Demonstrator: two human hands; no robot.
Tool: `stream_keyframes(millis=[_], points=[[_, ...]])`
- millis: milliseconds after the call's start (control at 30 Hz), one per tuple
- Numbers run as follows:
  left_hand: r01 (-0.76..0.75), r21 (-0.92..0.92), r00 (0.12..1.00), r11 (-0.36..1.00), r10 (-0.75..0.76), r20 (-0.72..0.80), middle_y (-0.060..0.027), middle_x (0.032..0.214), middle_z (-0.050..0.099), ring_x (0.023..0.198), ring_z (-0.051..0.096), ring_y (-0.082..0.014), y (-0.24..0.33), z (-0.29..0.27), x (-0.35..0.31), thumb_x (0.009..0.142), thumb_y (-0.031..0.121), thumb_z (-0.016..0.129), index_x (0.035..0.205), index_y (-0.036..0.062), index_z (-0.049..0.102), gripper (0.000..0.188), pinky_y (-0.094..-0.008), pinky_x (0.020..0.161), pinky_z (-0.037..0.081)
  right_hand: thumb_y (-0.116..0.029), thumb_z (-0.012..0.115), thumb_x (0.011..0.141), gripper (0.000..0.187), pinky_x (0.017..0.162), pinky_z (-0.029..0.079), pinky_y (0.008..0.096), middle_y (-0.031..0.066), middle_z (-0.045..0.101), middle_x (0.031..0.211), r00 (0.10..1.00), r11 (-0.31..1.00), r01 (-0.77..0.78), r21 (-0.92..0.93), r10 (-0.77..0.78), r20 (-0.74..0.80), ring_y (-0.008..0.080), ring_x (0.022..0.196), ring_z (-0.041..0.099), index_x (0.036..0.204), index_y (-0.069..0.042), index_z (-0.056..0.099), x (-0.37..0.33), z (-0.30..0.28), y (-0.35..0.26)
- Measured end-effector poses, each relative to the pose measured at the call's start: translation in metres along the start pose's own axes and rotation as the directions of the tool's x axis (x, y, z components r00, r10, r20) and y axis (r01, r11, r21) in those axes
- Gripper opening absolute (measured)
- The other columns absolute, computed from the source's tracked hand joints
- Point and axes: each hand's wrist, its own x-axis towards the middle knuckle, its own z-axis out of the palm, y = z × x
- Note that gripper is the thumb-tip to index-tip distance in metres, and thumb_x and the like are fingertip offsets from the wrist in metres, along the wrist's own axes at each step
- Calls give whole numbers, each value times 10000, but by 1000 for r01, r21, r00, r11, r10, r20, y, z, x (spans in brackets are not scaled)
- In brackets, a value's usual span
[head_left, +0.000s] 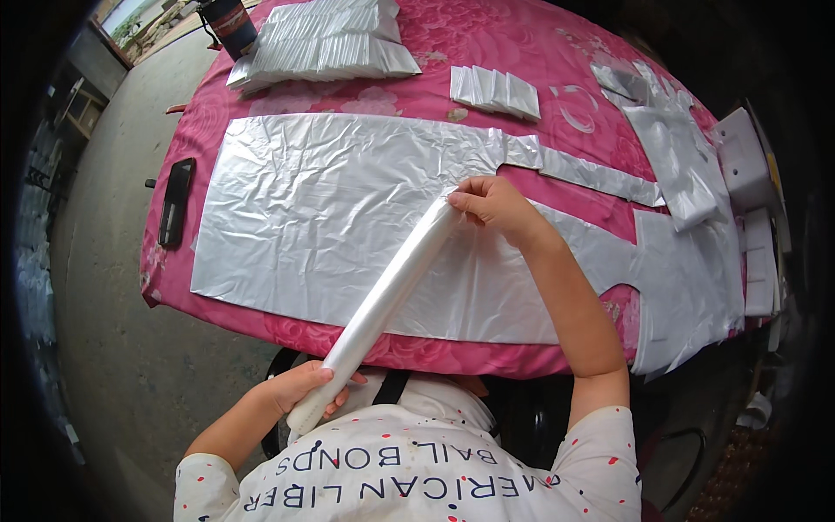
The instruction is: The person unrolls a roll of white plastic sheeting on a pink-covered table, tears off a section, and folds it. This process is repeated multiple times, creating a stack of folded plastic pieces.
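Note:
A long roll of shiny whitish plastic film slants from my lap up over the table. My left hand is wrapped round its lower end, close to my shirt. At the upper end, my right hand pinches the film between thumb and fingers. Beneath the roll lies a wide, flat, wrinkled stack of silvery plastic film, with rounded cut-outs and a narrow strap reaching right, like a disposable apron. The roll's underside and part of my left fingers are hidden.
A pink flowered cloth covers the table. At the back are many folded film packets, a smaller row of packets and a dark mug. A black phone lies left. Loose film and white boxes are right.

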Motion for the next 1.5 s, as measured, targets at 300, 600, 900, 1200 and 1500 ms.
stream_keyframes(millis=[300,600,900,1200,1500], points=[[35,166,998,985,-27,-50,-79,861,611,706,578,-116,1,-6,-13,729,346,715,1145,-5,522,577,-253,671,472,-141,626,835,140,481,377,192,-24,558,659,826,981,128,-143,-185,-532,36,553,456,840,-1,644,3,-78,25],[168,595,985,786,-157,-71,-61,917,636,835,584,-131,27,-45,-54,739,209,737,1094,2,542,454,-282,763,464,-155,604,858,151,495,372,176,-16,563,689,670,967,192,-170,-256,-697,42,573,468,886,-11,637,-19,-180,53],[40,998,953,-43,302,-25,-150,871,650,820,616,-328,139,36,-5,623,259,773,1011,40,597,479,-374,720,479,-132,614,846,149,520,380,196,-17,579,685,848,944,299,-137,-329,-415,37,593,471,884,9,639,31,-71,14],[-321,615,416,-720,476,775,-92,1056,577,960,568,-271,118,36,53,705,262,709,1111,7,547,506,-416,910,439,-155,608,844,149,523,386,206,-16,590,704,917,952,227,-207,-280,-284,40,595,470,881,-16,648,59,-41,-1],[-325,628,736,-707,229,637,-200,1411,301,1340,245,-300,74,39,78,839,548,400,1312,-66,349,777,-426,1110,124,-193,596,849,286,637,457,251,52,602,879,898,993,88,-76,-112,-425,108,711,549,1068,-10,574,62,-33,-7]])
